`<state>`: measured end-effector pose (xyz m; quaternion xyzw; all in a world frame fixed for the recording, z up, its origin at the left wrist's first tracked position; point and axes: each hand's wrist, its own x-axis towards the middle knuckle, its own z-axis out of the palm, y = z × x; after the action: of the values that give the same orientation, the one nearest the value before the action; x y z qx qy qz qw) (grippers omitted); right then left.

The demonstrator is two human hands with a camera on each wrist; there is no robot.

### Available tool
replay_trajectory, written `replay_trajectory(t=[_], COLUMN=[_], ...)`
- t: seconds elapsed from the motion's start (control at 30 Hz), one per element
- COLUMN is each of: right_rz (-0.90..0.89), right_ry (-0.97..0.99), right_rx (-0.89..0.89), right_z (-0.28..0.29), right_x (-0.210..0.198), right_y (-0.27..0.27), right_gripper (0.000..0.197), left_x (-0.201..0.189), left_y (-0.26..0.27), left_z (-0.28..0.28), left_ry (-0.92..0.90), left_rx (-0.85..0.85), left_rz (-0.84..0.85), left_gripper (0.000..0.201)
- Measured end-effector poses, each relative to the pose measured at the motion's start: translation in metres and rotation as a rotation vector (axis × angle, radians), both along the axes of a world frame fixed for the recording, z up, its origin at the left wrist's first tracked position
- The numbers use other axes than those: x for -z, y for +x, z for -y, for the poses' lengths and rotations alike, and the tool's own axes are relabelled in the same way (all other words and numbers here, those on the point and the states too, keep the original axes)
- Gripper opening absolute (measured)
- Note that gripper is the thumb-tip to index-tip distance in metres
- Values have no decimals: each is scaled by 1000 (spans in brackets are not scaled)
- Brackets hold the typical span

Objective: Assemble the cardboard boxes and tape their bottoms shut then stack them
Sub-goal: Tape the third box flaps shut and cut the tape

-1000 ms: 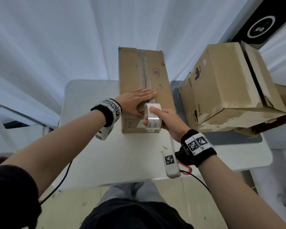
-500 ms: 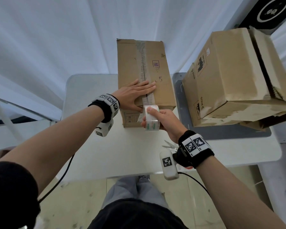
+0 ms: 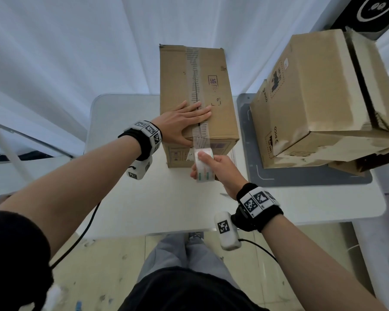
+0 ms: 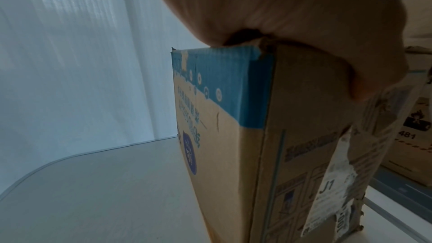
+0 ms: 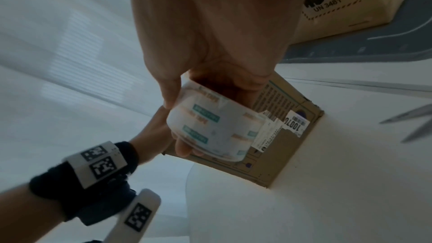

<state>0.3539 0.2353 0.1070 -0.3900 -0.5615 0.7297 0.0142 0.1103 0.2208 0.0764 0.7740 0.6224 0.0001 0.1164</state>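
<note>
A tall cardboard box (image 3: pixel 218 70) stands on the white table (image 3: pixel 166 205), its taped seam facing up. My left hand (image 3: pixel 184 122) lies flat on the box top with straight fingers, pressing the near end of the seam; its palm (image 4: pixel 304 16) shows on the box's top corner (image 4: pixel 222 84). My right hand (image 3: pixel 213 167) grips a roll of clear tape (image 3: pixel 203 167) just below the box's near top edge. A strip of tape (image 3: pixel 200 133) runs from the roll up over the edge onto the seam. The roll (image 5: pixel 210 127) sits against the box's front face (image 5: pixel 280 145).
Two more cardboard boxes (image 3: pixel 319 97) are stacked on a grey mat (image 3: pixel 301 178) at the right of the table. Scissors (image 5: pixel 411 121) lie on the table right of the box. White curtains hang behind. The table's near edge is just in front of my legs.
My right hand has pulled the tape roll from the box top down over the near edge, laying tape along the seam. The left hand stays flat on the box.
</note>
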Motion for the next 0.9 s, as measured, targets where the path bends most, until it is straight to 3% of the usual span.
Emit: replay_trajectory(t=[0.47, 0.7, 0.9], right_rz=[4, 19, -14], right_ry=[15, 6, -37], right_rx=[0, -87, -72], right_z=[2, -10, -14], right_x=[38, 47, 48], right_y=[-4, -8, -6], right_gripper=[44, 42, 39], left_x=[0, -6, -5], left_y=[1, -2, 1], left_z=[0, -4, -2], left_ry=[-6, -104, -98], left_rx=[-7, 36, 3], left_rz=[-1, -57, -40], left_gripper=[106, 125, 101])
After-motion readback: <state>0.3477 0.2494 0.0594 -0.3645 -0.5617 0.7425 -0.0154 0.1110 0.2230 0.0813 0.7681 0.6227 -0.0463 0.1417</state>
